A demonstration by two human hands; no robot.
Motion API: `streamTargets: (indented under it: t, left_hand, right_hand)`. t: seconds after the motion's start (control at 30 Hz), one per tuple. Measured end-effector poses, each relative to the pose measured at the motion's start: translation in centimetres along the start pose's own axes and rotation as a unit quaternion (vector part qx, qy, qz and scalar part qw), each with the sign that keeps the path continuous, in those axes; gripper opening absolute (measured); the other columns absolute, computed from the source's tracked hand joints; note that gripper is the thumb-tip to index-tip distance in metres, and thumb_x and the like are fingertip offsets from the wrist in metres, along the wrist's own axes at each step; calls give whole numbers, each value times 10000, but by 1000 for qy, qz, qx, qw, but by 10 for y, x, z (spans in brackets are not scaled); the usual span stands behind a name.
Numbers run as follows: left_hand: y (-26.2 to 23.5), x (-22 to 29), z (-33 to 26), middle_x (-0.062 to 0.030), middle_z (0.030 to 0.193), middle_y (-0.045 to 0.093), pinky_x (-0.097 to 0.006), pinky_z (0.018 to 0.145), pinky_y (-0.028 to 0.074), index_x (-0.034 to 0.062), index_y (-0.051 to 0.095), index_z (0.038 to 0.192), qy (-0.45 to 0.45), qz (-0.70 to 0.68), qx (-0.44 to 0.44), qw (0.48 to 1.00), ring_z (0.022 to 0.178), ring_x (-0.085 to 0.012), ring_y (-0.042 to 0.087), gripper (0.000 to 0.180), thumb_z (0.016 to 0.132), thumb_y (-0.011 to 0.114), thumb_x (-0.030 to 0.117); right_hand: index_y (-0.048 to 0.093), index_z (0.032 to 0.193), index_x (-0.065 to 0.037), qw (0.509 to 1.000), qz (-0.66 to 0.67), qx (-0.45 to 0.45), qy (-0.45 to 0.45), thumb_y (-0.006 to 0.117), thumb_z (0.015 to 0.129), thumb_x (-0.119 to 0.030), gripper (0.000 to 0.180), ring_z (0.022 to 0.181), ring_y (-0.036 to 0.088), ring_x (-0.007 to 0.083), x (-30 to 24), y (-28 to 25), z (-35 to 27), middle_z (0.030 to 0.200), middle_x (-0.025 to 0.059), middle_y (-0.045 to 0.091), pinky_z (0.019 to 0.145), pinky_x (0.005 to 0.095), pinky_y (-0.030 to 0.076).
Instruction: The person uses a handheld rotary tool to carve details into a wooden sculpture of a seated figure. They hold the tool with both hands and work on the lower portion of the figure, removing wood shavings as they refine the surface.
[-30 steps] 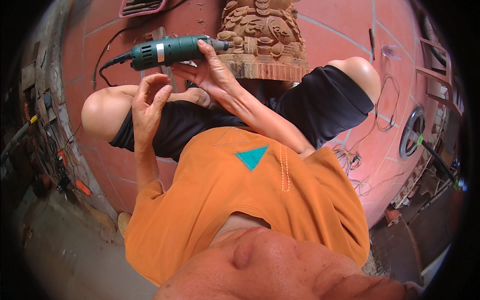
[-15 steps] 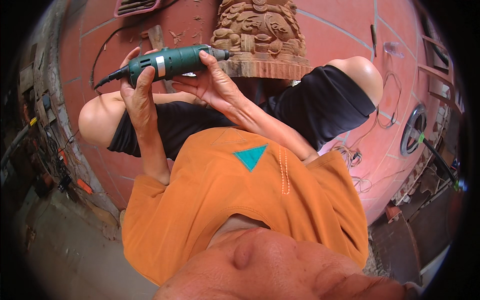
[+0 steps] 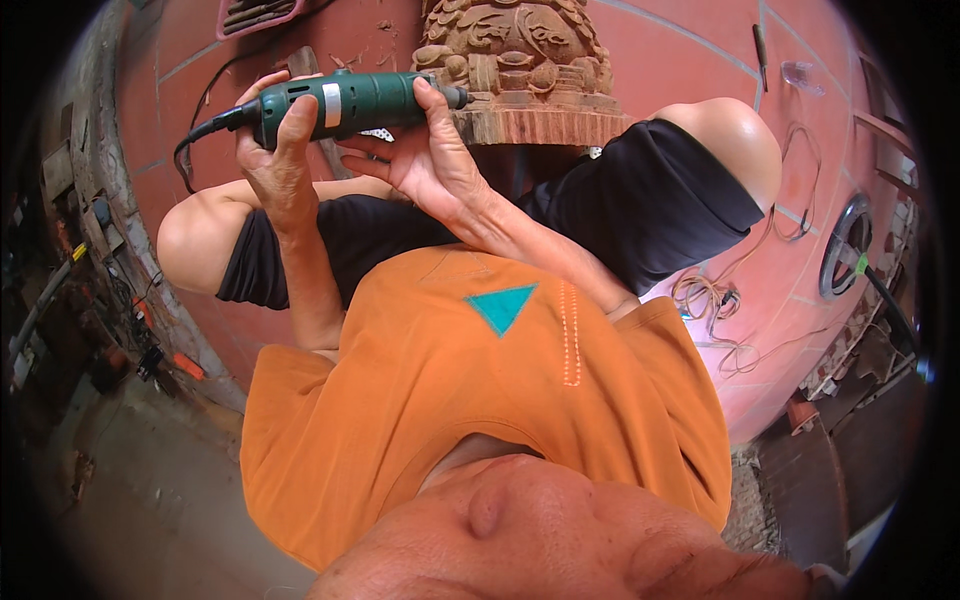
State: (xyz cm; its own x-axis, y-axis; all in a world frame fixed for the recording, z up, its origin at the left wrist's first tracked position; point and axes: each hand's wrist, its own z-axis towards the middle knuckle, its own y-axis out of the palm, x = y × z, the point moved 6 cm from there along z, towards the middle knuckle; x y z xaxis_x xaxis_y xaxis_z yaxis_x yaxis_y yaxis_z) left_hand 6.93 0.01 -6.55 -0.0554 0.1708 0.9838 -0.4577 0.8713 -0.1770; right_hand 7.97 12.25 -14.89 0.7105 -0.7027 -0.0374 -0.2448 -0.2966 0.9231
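A dark green die grinder (image 3: 378, 102) lies level across both my hands, its nose pointing right and its black cord leaving the rear end at left. My left hand (image 3: 278, 168) is wrapped around the rear of the body, thumb across the near side. At the front end, my right hand (image 3: 443, 165) grips the housing with the thumb up by the nose, palm turned up and some fingers loosely spread beneath. Just beyond the nose stands a carved wooden figure (image 3: 525, 70) on a block base; the tool's tip appears close to it, though contact is hard to judge.
A pink tray (image 3: 258, 22) of slim tools sits at the far left. Wood chips lie on the red tiled floor. To the right are a thin dark tool (image 3: 760, 58), a clear plastic piece (image 3: 803, 78), coiled cords (image 3: 705, 297) and a round fan-like frame (image 3: 847, 247).
The grinder has shifted slightly up and left in view, and my right hand has turned a little, its fingers more spread below the housing. Both hands keep hold of it.
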Motion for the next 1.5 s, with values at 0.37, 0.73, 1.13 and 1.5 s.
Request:
streamTargets:
  t: [0.37, 0.73, 1.13, 1.5]
  left_hand:
    - [7, 2, 1, -113, 979, 654, -280, 863, 480, -5, 551, 1128, 18, 19, 11, 1000, 905, -154, 607, 443, 808, 741, 237]
    - [2, -7, 1, -81, 965, 627, -267, 847, 475, 9, 582, 1103, 1, 11, 16, 1000, 882, -137, 592, 409, 803, 742, 237]
    - [-2, -6, -2, -116, 983, 652, -308, 899, 458, -9, 577, 1117, -8, 48, 23, 999, 923, -181, 606, 429, 820, 691, 280]
    - [-13, -7, -3, -97, 960, 646, -271, 828, 493, 1, 572, 1114, -10, 13, 32, 999, 882, -149, 604, 448, 796, 744, 265]
  right_hand:
    - [477, 1222, -90, 1000, 17, 5, -6, 574, 853, -597, 635, 998, 606, 305, -2, -6, 1, 1144, 102, 541, 889, 476, 523]
    - [457, 1209, -73, 1000, 8, 5, -11, 558, 858, -601, 641, 994, 613, 308, 0, -7, 1, 1134, 107, 530, 893, 469, 523]
    - [456, 1197, -59, 1000, 0, 10, -5, 562, 852, -609, 658, 988, 617, 299, 4, -7, 2, 1117, 115, 535, 882, 460, 533]
    - [468, 1206, -56, 1000, -1, 4, 21, 559, 859, -606, 657, 998, 611, 298, 12, -6, 3, 1129, 128, 567, 893, 455, 525]
